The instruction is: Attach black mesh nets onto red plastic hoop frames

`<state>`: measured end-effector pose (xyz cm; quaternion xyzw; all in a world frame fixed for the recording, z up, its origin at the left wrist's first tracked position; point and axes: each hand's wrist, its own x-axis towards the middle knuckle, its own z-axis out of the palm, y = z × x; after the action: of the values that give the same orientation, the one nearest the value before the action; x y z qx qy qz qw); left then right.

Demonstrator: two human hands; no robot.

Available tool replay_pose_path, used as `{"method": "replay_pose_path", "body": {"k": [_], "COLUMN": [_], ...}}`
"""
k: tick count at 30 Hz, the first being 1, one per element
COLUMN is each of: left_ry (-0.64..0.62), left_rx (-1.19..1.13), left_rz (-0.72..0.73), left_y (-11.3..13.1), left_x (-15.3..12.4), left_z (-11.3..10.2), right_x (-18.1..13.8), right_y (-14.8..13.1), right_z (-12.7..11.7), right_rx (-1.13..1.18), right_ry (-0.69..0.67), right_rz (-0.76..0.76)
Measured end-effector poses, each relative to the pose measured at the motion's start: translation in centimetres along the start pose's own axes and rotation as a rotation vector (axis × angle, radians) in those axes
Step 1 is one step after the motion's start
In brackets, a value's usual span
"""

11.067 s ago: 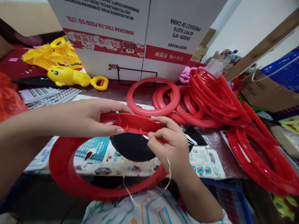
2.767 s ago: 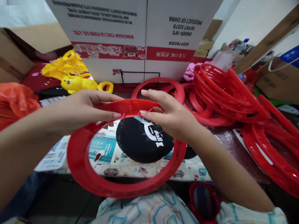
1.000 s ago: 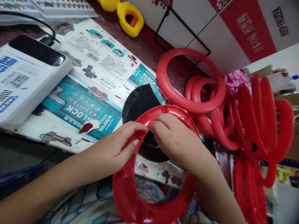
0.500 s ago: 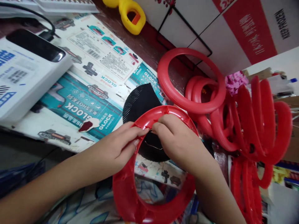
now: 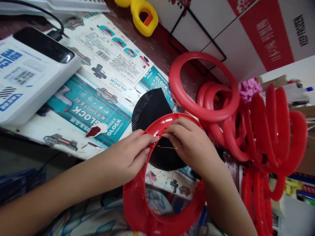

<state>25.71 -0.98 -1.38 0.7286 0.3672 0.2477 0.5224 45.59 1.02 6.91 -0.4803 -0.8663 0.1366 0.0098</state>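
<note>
A glossy red plastic ring (image 5: pixel 134 206), its hollow ribbed side facing up, leans between my arms at the table's front edge. My left hand (image 5: pixel 130 155) grips its left upper rim, thumb and index finger pressed on the plastic. At the inner upper rim my right hand (image 5: pixel 193 144) is closed in a pinch close to the left fingertips. A thin pale strand (image 5: pixel 166 146) trails from the right hand across the ring's opening; whether it is thread or wire I cannot tell. Behind the ring lies a black mesh-edged fabric piece (image 5: pixel 152 106), partly covered by it.
Ridged red rings (image 5: pixel 204 109) are heaped at the right, beside a stack of red hollow ring parts (image 5: pixel 270 131). A white box (image 5: pixel 36 75) with a dark top panel sits at left on printed cardboard (image 5: pixel 98 105). A yellow plastic piece (image 5: pixel 145 18) and a black wire frame (image 5: pixel 197 19) are behind.
The view has shifted slightly, so most things appear a little further right. My right fingers have changed their pose at the rim, and the strand lies flatter. Left hand keeps its grip.
</note>
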Motion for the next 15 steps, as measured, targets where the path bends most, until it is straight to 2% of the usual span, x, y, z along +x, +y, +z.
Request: {"method": "replay_pose_path", "body": {"k": [8, 15], "left_ry": [-0.004, 0.001], "left_rx": [-0.002, -0.012], "left_rz": [0.004, 0.001], "left_y": [-0.3, -0.4], "left_x": [-0.1, -0.5], "left_z": [0.0, 0.0], "right_x": [1.3, 2.1], "right_y": [-0.5, -1.1], "right_z": [-0.9, -2.1], "right_rx": [-0.042, -0.138], "right_ry": [-0.107, -0.272], "right_rz": [0.134, 0.103]}}
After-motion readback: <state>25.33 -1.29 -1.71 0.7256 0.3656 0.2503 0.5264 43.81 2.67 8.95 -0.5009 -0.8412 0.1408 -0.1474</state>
